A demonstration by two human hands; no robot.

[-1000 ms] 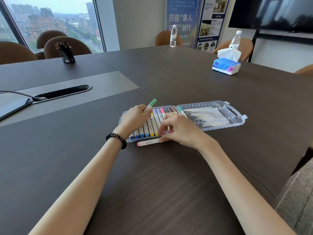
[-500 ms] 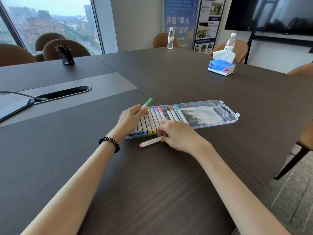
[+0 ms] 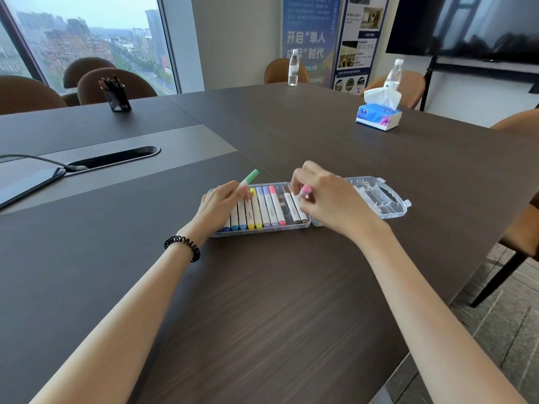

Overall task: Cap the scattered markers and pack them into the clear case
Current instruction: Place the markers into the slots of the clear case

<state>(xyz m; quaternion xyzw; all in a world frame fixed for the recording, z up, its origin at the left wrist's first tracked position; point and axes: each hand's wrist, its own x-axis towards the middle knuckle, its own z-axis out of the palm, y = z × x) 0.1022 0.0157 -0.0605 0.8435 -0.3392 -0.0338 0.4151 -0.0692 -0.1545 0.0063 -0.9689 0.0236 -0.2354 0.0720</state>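
Note:
The clear case lies open on the dark table, its left half holding a row of several capped markers with an empty slot near the middle. My left hand rests on the case's left end and holds a green-capped marker that points up and away. My right hand hovers over the middle of the case and pinches a pink-capped marker, its pink end down toward the row. The rest of that marker is hidden by my fingers.
A tissue box and two water bottles stand at the far side. A black pen cup is at the back left. A tablet with a cable lies by the table's cable slot. The table edge runs close on the right.
My right hand picked the pink-capped marker up from the table in front of the case and lifted it over the row. My left hand kept the green-capped marker.

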